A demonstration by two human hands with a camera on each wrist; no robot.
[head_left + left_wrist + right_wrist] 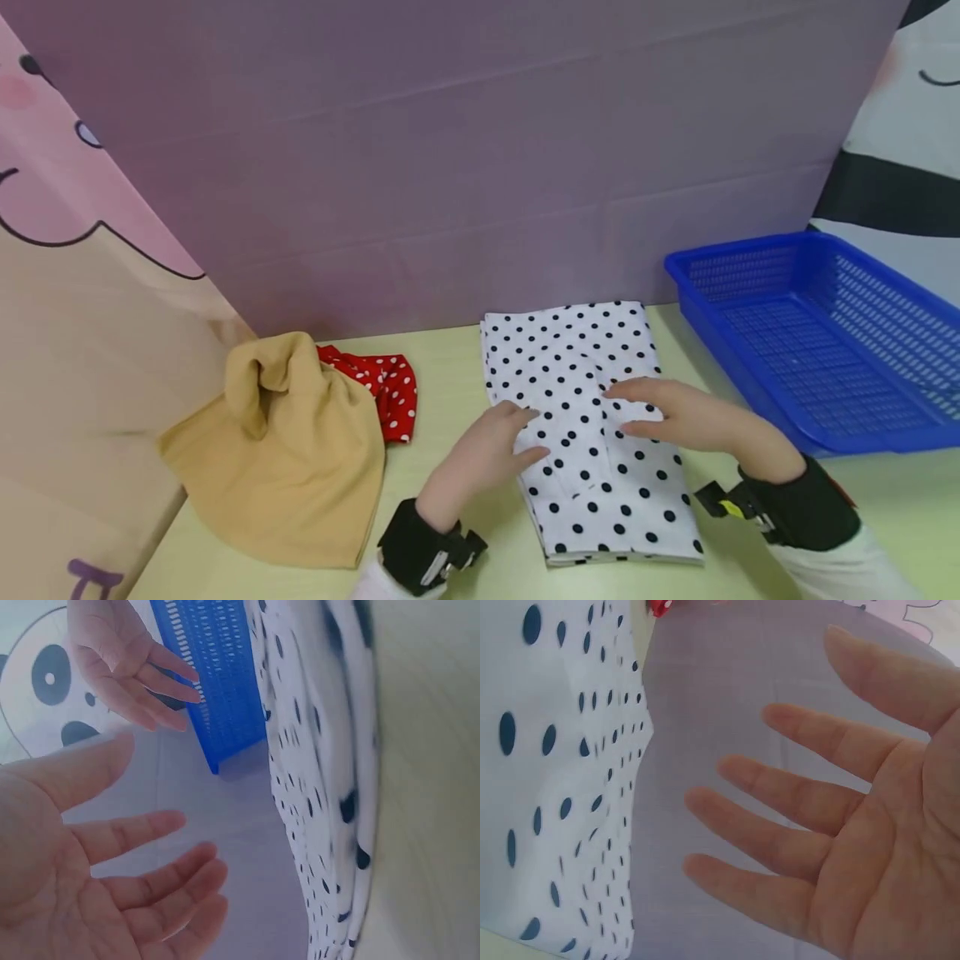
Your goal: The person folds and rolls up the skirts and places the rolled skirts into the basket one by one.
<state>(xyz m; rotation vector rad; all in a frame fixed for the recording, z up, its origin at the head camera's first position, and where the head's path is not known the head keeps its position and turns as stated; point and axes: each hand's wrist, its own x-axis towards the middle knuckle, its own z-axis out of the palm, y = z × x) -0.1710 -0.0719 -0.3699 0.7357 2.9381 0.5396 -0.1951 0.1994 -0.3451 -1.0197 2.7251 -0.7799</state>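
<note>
A white cloth with black polka dots [592,500] lies folded in a long rectangle on the table, its layered edge visible in the left wrist view. Over its left side hovers my left hand [483,454], fingers spread and holding nothing. My right hand [697,417] is above the cloth's right side, palm facing inward. In the right wrist view the fingers [780,787] are extended and apart from the dotted fabric [547,780]. Both hands appear raised off the cloth.
A blue plastic basket [750,367] stands at the right. On the left, a tan cloth [300,475] lies crumpled, partly covering a red cloth with white dots [397,400]. A purple-grey backdrop [465,167] rises behind the table.
</note>
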